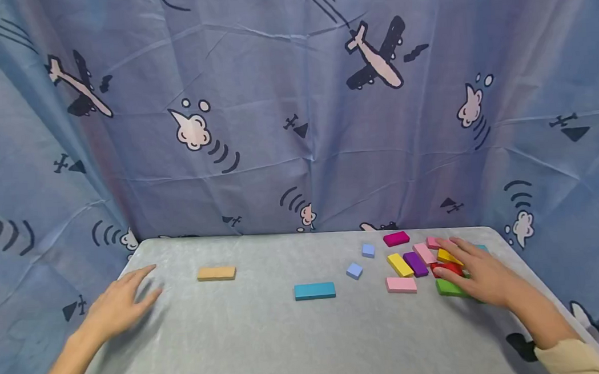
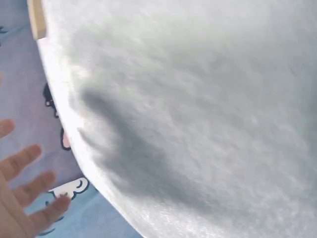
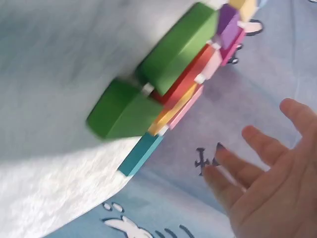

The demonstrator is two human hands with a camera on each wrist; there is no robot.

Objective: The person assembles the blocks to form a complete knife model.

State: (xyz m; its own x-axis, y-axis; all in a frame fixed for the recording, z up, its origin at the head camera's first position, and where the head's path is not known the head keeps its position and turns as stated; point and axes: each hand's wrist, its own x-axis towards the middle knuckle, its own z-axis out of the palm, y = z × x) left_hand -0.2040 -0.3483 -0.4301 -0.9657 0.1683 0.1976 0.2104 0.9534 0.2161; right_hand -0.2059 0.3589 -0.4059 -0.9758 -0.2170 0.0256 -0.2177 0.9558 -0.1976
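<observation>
My left hand [image 1: 129, 293] hovers open over the left side of the grey table [image 1: 257, 338], fingers spread [image 2: 29, 191] and holding nothing. A tan block [image 1: 216, 273] lies just right of it. My right hand [image 1: 470, 266] reaches over a cluster of coloured blocks at the right edge, above a red block [image 1: 444, 268] and a green block [image 1: 451, 288]. In the right wrist view its fingers [image 3: 257, 163] are straight and apart from the green blocks [image 3: 176, 49]. A teal block [image 1: 314, 291] lies alone mid-table.
Near the cluster lie a magenta block [image 1: 396, 239], a yellow one [image 1: 400, 265], a purple one [image 1: 416, 264], a pink one [image 1: 401, 285] and two small light-blue blocks [image 1: 354, 270]. A blue airplane-print curtain [image 1: 294, 107] encloses the table on three sides.
</observation>
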